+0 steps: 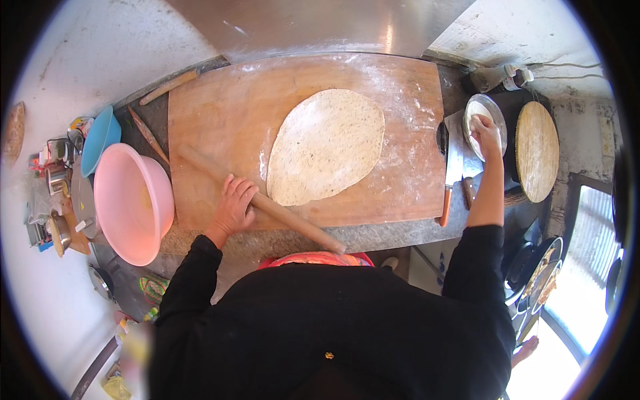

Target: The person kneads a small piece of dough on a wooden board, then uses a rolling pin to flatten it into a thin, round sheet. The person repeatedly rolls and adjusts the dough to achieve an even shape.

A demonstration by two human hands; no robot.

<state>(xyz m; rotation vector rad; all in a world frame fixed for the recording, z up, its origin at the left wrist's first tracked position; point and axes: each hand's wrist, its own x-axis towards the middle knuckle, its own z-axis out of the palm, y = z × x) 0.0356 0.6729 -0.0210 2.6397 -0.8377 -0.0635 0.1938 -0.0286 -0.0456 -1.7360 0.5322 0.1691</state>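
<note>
A large oval sheet of speckled dough (pixel 327 145) lies flat on a flour-dusted wooden board (pixel 215 115). My left hand (pixel 236 202) rests on a long wooden rolling pin (pixel 295 220), which lies slantwise left of and below the dough, its near end over the counter's front edge. Whether the fingers close around the pin cannot be told. Off the board's right side, my right hand (pixel 485 131) reaches into a round metal bowl (pixel 501 120) of white flour. Its fingertips are together at the flour; what they hold is hidden.
A pink basin (pixel 107 205) and a blue bowl (pixel 100 142) stand at the left. Right of the board lie a cleaver (pixel 454 155) and a second wooden handle (pixel 468 192). A round woven lid (pixel 537 152) and bottles (pixel 487 79) are farther right. Another person's hand (pixel 527 347) shows lower right.
</note>
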